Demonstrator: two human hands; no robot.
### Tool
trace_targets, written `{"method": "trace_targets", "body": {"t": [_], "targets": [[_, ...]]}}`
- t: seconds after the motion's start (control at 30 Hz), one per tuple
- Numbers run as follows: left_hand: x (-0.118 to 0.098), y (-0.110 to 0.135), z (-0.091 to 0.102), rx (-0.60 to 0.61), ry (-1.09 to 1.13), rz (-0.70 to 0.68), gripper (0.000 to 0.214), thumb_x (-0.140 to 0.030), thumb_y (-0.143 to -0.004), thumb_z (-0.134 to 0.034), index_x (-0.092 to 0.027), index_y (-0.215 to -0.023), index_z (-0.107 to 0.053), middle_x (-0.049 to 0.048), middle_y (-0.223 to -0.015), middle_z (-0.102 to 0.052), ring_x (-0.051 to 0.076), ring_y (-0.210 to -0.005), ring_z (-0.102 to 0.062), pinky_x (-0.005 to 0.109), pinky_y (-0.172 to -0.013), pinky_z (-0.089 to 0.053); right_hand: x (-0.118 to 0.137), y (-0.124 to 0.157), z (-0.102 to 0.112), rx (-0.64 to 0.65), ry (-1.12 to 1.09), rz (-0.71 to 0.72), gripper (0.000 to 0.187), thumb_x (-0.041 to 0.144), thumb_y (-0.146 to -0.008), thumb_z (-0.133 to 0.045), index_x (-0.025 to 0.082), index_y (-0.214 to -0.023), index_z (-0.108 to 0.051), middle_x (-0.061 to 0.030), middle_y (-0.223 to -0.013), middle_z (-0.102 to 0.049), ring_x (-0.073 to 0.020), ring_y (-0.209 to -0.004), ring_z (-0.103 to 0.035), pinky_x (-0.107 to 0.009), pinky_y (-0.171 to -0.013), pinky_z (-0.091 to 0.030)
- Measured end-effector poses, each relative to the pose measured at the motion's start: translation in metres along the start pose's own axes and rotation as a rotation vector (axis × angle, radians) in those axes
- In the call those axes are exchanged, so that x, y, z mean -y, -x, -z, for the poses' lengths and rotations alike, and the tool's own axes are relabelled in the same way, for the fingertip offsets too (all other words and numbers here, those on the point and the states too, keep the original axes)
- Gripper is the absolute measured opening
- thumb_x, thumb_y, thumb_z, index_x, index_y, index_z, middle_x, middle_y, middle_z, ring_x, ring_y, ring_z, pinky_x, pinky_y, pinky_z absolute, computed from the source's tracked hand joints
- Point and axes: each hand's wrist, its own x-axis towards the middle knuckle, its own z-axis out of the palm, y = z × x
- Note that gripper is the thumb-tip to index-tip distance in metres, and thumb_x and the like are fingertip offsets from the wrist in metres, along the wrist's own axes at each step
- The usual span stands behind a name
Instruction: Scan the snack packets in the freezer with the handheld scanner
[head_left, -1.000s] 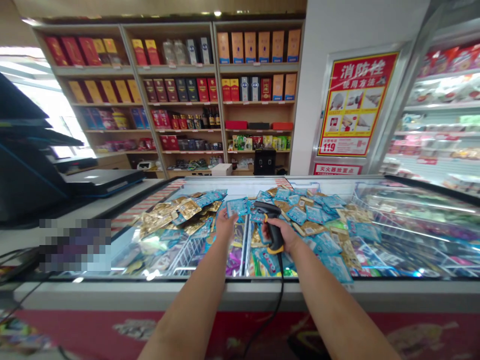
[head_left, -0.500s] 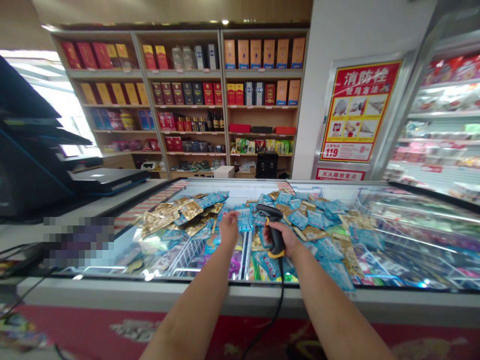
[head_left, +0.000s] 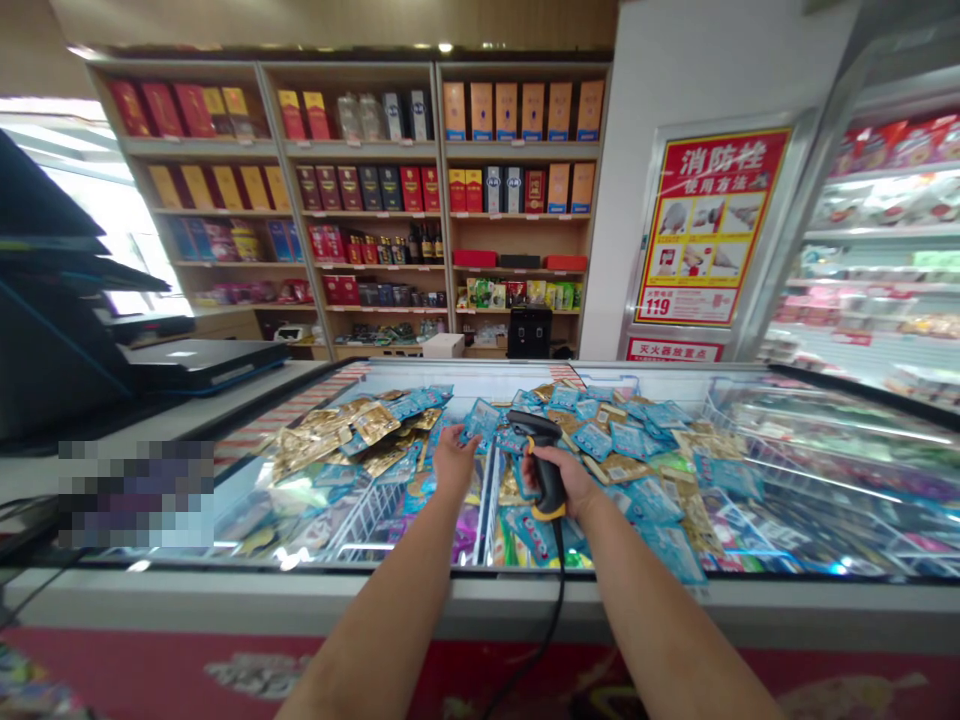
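Note:
My right hand [head_left: 559, 478] is wrapped around the handle of a black and yellow barcode scanner [head_left: 547, 465], whose head points left and whose cable hangs over the freezer's front edge. Just left of it, my left hand [head_left: 454, 458] has thumb and fingers at the lower corner of a blue packet [head_left: 482, 418], which appears pinched there. Blue and gold packets lie in a left pile [head_left: 367, 430] and a right pile [head_left: 622, 430] on the glass freezer top. More blue packets [head_left: 536, 530] lie below the scanner.
The chest freezer [head_left: 375, 590] has wire baskets of goods under its glass. A dark machine [head_left: 52, 330] and a flat black device [head_left: 210, 362] stand at left. Behind are shelves of boxes [head_left: 442, 190], a red poster [head_left: 712, 225] and a lit display fridge [head_left: 885, 260].
The blue packet by my left hand has turned to a slant and shifted up and left. My left fingers have spread somewhat. My right hand still holds the scanner in nearly the same place.

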Motion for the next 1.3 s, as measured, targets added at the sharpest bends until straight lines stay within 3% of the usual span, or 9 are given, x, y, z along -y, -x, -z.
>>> {"method": "trace_targets", "body": {"t": [0.2,0.53,0.7,0.8,0.97,1.07,1.2,1.3], "targets": [[0.005,-0.003,0.003,-0.018,-0.075,-0.039,0.035,-0.035,-0.064,-0.072,-0.019,-0.094,-0.065,-0.0002,-0.066,-0.056,0.018,-0.064,-0.058,0.028,-0.058,-0.045,-0.001,-0.001,0.001,0.023,-0.015,0.020,0.020,0.033,-0.070,-0.069,0.014,-0.077,-0.065,-0.0039,-0.064,-0.066,-0.0134,-0.054,-0.059,-0.025,-0.052,-0.046],[0.004,-0.001,0.001,0.018,0.103,0.014,0.034,-0.031,-0.062,-0.074,-0.018,-0.092,-0.064,-0.0006,-0.063,-0.054,0.018,-0.062,-0.058,0.027,-0.054,-0.045,-0.002,-0.002,0.002,0.018,0.040,0.041,0.025,0.038,-0.069,-0.070,0.013,-0.070,-0.066,-0.0045,-0.062,-0.065,-0.0129,-0.052,-0.058,-0.025,-0.053,-0.045],[-0.004,0.004,0.000,0.044,0.095,0.080,0.035,-0.031,-0.068,-0.072,-0.019,-0.097,-0.058,-0.0013,-0.070,-0.052,0.015,-0.062,-0.057,0.025,-0.051,-0.045,-0.002,-0.001,0.001,-0.012,0.017,0.031,0.025,0.036,-0.069,-0.071,0.013,-0.074,-0.067,-0.0044,-0.063,-0.066,-0.0125,-0.052,-0.058,-0.024,-0.052,-0.044],[-0.013,0.004,0.005,-0.035,0.106,0.095,0.036,-0.029,-0.073,-0.069,-0.019,-0.103,-0.050,0.0002,-0.082,-0.051,0.012,-0.061,-0.056,0.024,-0.049,-0.046,-0.002,0.000,0.000,-0.031,0.000,0.015,0.021,0.034,-0.069,-0.070,0.014,-0.074,-0.066,-0.0037,-0.063,-0.066,-0.0123,-0.052,-0.058,-0.024,-0.051,-0.045],[-0.019,-0.012,0.029,-0.373,0.162,0.011,0.039,-0.028,-0.074,-0.070,-0.021,-0.097,-0.039,0.0008,-0.090,-0.049,0.010,-0.067,-0.056,0.026,-0.060,-0.052,-0.001,0.004,-0.003,-0.027,-0.015,0.019,0.020,0.033,-0.068,-0.070,0.014,-0.073,-0.066,-0.0029,-0.063,-0.065,-0.0118,-0.052,-0.058,-0.024,-0.052,-0.047],[-0.018,-0.022,0.043,-0.520,0.173,0.032,0.038,-0.031,-0.075,-0.069,-0.022,-0.096,-0.038,0.0005,-0.090,-0.050,0.012,-0.072,-0.057,0.029,-0.066,-0.054,0.001,0.005,-0.005,-0.034,-0.014,0.005,0.020,0.033,-0.069,-0.070,0.014,-0.073,-0.066,-0.0035,-0.063,-0.065,-0.0120,-0.052,-0.058,-0.023,-0.051,-0.047],[-0.016,-0.030,0.052,-0.562,0.339,0.141,0.034,-0.028,-0.078,-0.066,-0.022,-0.102,-0.041,0.0023,-0.094,-0.056,0.014,-0.081,-0.062,0.033,-0.073,-0.058,0.002,0.005,-0.005,-0.041,-0.034,-0.014,0.017,0.030,-0.070,-0.069,0.014,-0.076,-0.066,-0.0042,-0.064,-0.066,-0.0127,-0.053,-0.059,-0.023,-0.050,-0.046],[-0.013,-0.034,0.051,-0.481,0.547,0.124,0.036,-0.022,-0.081,-0.062,-0.022,-0.112,-0.042,0.0054,-0.105,-0.059,0.015,-0.091,-0.064,0.036,-0.085,-0.056,0.002,0.005,-0.004,-0.041,-0.056,-0.023,0.018,0.030,-0.070,-0.068,0.014,-0.078,-0.066,-0.0047,-0.064,-0.066,-0.0127,-0.052,-0.059,-0.023,-0.050,-0.047]]}}
